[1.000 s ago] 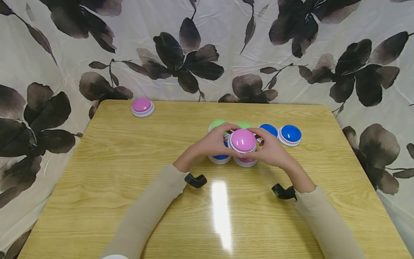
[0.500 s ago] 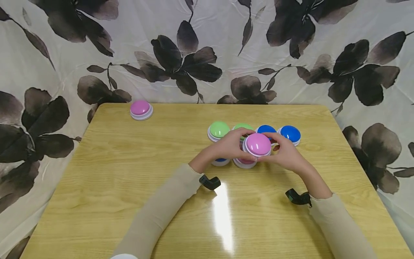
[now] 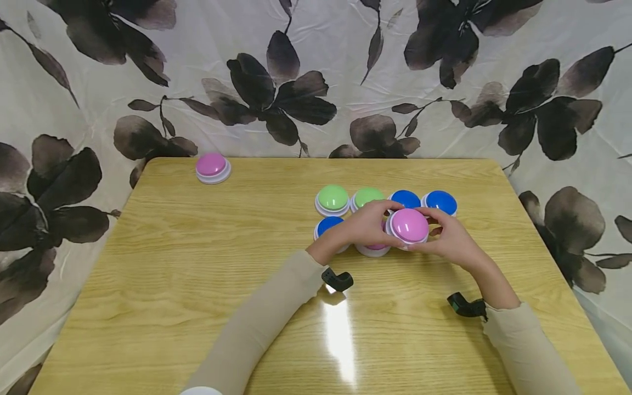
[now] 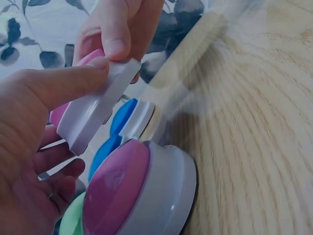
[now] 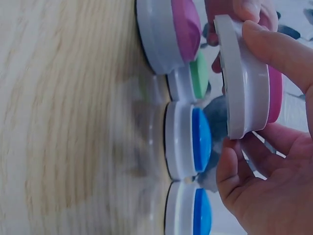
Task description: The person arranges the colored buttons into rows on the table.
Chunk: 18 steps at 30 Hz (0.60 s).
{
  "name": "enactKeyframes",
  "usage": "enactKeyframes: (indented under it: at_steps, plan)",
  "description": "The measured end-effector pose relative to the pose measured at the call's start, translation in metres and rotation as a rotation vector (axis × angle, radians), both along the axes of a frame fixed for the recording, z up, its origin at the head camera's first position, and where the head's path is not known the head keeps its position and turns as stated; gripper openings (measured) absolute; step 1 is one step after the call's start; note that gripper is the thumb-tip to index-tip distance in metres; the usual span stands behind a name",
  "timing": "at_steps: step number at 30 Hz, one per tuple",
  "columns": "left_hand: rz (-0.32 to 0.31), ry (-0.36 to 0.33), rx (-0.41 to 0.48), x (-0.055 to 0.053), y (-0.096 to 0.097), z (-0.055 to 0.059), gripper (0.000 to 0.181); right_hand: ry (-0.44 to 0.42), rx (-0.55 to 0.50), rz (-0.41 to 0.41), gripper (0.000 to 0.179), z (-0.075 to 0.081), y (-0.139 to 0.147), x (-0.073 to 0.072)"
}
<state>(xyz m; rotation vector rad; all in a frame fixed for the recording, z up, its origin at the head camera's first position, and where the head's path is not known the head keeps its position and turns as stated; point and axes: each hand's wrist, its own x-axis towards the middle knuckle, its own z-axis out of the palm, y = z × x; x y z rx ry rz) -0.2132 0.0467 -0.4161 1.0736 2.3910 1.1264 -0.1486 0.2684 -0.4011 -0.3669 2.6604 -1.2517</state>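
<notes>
Both hands hold one pink push button [image 3: 410, 225] with a white base, raised off the table in the wrist views. My left hand [image 3: 367, 224] grips its left side, thumb on the near rim. From the right, my right hand [image 3: 449, 238] grips the same button, its thumb close to the left one. Below the left hand, a second pink button [image 4: 117, 191] sits on the table, partly covered in the head view. Beside it is a blue button [image 3: 329, 225], half hidden by the left hand.
Behind the hands stand two green buttons, one at left [image 3: 333, 198], and two blue buttons, one at right [image 3: 441, 202]. Another pink button [image 3: 212, 166] lies by the far left edge of the wooden table [image 3: 197, 263]. A floral cloth [image 3: 276, 82] hangs behind.
Both hands have carried the held pink button to the right, past the pink button on the table. The green buttons and the left blue button have come more into view.
</notes>
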Motion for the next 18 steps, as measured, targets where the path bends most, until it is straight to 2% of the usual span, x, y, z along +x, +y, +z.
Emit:
enactKeyframes:
  at_steps: [5, 12, 18]
  plan:
    - [-0.012, -0.018, -0.001, -0.002, 0.007, -0.004, 0.088, -0.024, 0.017, -0.012, 0.086, -0.001, 0.006, 0.0]
    - [-0.011, 0.054, -0.095, -0.001, 0.014, -0.008, 0.086, -0.067, -0.006, -0.025, 0.087, -0.009, 0.014, 0.0]
    - [0.011, 0.115, -0.172, -0.001, 0.021, -0.01, 0.088, -0.026, -0.022, -0.008, 0.083, -0.02, 0.021, 0.0]
